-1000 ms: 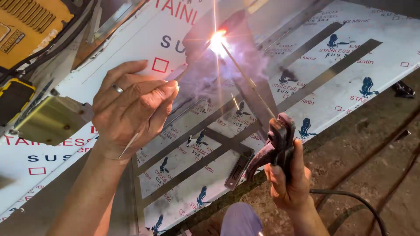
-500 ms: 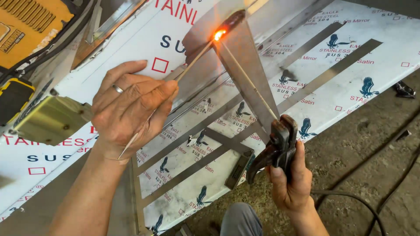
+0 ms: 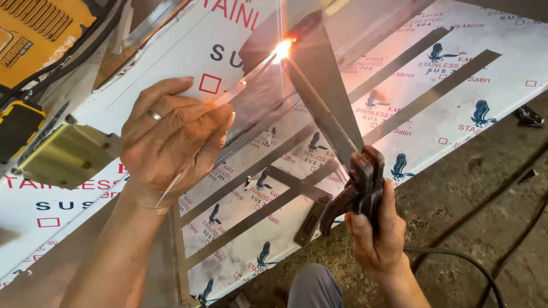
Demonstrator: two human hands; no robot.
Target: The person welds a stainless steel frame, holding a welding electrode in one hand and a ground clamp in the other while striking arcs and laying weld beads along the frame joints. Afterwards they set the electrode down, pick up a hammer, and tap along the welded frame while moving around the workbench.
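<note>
At the weld, hands (image 3: 171, 142) gripping strip (image 3: 240, 85), holder (image 3: 359, 188)

The welding arc (image 3: 282, 49) is being taken as the landmark: below and left of it, a thin metal strip (image 3: 237, 90) is being held by the left hand (image 3: 171, 140); below and right, the electrode holder (image 3: 358, 191) is being gripped by the right hand (image 3: 377, 234), over film-covered steel sheets (image 3: 456, 114).

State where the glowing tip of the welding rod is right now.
In the head view, the glowing tip sits top centre, on the metal sheet, up and right of the left hand and above the electrode holder in the right hand.
</note>
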